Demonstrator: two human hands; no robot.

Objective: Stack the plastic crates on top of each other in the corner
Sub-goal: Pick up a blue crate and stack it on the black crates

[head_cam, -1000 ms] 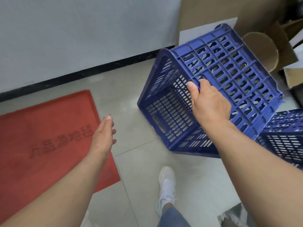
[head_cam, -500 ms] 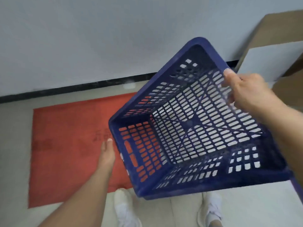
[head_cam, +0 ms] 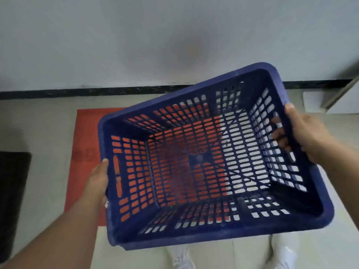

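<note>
A blue perforated plastic crate (head_cam: 204,239) hangs in the air in front of me, opening up, slightly tilted, and it is empty. My left hand (head_cam: 98,181) grips its left wall beside the handle slot. On the right wall my right hand (head_cam: 303,133) holds the rim, with the fingers curled inside through the grid. The crate is off the floor and fills the middle of the view. No other crate is in sight.
A red doormat (head_cam: 85,144) lies on the tiled floor under the crate, against a white wall with a black skirting strip (head_cam: 77,91). A dark mat (head_cam: 11,191) sits at the left edge. A white panel (head_cam: 342,101) leans at the right. My white shoes (head_cam: 182,257) show below.
The crate was on the floor held by the right hand alone; it has been lifted, turned opening up and carried left over the red mat. The left hand has taken hold of its left wall.
</note>
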